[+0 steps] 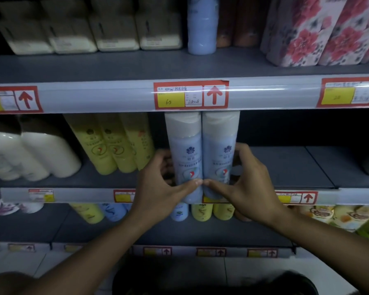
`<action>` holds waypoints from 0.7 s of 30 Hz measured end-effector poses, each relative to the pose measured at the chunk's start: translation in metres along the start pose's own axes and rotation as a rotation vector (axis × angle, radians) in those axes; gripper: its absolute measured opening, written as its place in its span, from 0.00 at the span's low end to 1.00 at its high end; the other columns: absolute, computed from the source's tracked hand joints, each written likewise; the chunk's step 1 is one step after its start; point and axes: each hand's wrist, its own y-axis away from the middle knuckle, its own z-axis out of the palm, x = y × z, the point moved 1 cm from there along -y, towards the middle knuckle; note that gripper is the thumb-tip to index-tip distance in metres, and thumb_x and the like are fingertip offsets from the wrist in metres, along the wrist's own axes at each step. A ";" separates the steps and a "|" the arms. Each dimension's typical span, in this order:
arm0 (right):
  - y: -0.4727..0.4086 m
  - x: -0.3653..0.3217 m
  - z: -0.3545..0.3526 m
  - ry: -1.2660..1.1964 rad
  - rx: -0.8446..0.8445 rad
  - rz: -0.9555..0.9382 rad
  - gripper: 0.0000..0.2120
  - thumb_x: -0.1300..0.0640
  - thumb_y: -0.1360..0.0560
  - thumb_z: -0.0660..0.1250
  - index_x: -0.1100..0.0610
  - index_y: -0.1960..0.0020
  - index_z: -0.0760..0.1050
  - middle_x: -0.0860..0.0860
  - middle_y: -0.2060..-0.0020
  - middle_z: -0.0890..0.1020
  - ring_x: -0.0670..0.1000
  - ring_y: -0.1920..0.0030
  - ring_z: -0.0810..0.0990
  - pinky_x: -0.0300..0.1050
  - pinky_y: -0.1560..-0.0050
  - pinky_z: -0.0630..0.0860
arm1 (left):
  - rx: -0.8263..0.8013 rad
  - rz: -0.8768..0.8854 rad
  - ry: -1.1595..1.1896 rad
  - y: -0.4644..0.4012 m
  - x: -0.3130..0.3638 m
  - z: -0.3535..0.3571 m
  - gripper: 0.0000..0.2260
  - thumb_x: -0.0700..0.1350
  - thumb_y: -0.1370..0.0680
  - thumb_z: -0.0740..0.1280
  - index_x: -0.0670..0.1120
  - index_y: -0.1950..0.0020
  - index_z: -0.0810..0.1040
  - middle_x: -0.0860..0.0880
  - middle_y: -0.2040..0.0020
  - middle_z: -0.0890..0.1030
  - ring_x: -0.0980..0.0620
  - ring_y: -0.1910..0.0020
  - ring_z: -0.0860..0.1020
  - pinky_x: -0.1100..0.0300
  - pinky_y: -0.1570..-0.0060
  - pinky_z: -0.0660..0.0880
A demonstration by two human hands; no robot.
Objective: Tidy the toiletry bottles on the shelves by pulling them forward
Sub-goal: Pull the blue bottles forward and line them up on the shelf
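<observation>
Two pale blue toiletry bottles with white caps stand side by side at the front edge of the middle shelf (285, 167). My left hand (164, 184) wraps the left blue bottle (186, 150), fingers behind it and thumb across its lower front. My right hand (247, 182) holds the right blue bottle (218, 150) the same way. The two thumb tips meet between the bottles. Both bottles are upright, and their caps reach up to the price rail above.
Yellow bottles (109, 145) and white bottles (36, 154) stand further back at the left of the same shelf. The shelf's right part is bare. The upper shelf holds cream bottles (94, 30), a blue bottle (201, 28) and floral packs (320, 30). More bottles fill the lower shelf (200, 211).
</observation>
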 end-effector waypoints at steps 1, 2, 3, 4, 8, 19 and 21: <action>-0.003 0.001 0.002 0.001 0.009 -0.002 0.36 0.45 0.34 0.84 0.48 0.33 0.70 0.41 0.44 0.81 0.39 0.45 0.81 0.39 0.49 0.81 | 0.014 -0.002 0.003 -0.003 -0.001 0.000 0.26 0.41 0.32 0.84 0.51 0.38 0.78 0.55 0.43 0.86 0.56 0.44 0.86 0.53 0.48 0.85; -0.007 0.002 0.003 0.004 0.018 -0.003 0.36 0.45 0.34 0.84 0.49 0.33 0.69 0.42 0.42 0.81 0.39 0.44 0.81 0.38 0.48 0.80 | 0.032 0.000 0.005 -0.007 -0.002 0.001 0.26 0.41 0.32 0.84 0.51 0.38 0.78 0.55 0.44 0.86 0.56 0.45 0.86 0.54 0.48 0.85; -0.010 0.002 0.005 0.005 0.027 -0.002 0.37 0.44 0.34 0.84 0.48 0.32 0.69 0.42 0.41 0.81 0.40 0.44 0.81 0.37 0.48 0.80 | 0.049 0.006 0.005 -0.011 -0.003 0.001 0.26 0.41 0.32 0.84 0.51 0.39 0.78 0.55 0.44 0.86 0.56 0.45 0.86 0.54 0.49 0.85; -0.013 0.002 0.007 0.004 0.034 0.002 0.37 0.43 0.34 0.83 0.48 0.32 0.68 0.43 0.41 0.81 0.40 0.43 0.81 0.36 0.48 0.80 | 0.066 0.013 0.003 -0.014 -0.004 0.001 0.26 0.41 0.33 0.85 0.51 0.40 0.78 0.55 0.45 0.86 0.56 0.45 0.86 0.55 0.49 0.85; -0.024 0.005 0.016 0.009 0.058 0.014 0.39 0.40 0.34 0.82 0.49 0.31 0.68 0.44 0.40 0.79 0.40 0.43 0.79 0.34 0.49 0.79 | 0.119 0.028 -0.013 -0.025 -0.007 0.003 0.26 0.43 0.33 0.85 0.56 0.41 0.77 0.56 0.46 0.86 0.60 0.47 0.85 0.60 0.50 0.83; -0.030 0.031 0.040 0.046 0.056 0.100 0.42 0.38 0.33 0.81 0.49 0.28 0.64 0.47 0.35 0.76 0.47 0.37 0.79 0.54 0.43 0.83 | 0.105 -0.011 0.006 -0.037 -0.034 0.008 0.31 0.47 0.33 0.84 0.52 0.33 0.76 0.56 0.39 0.83 0.58 0.41 0.84 0.61 0.45 0.83; -0.027 0.031 0.041 0.040 0.038 0.107 0.44 0.38 0.33 0.81 0.49 0.26 0.62 0.47 0.33 0.74 0.47 0.35 0.78 0.54 0.41 0.83 | 0.098 -0.015 -0.003 -0.037 -0.036 0.007 0.32 0.47 0.32 0.84 0.51 0.31 0.76 0.56 0.38 0.83 0.59 0.40 0.83 0.61 0.45 0.82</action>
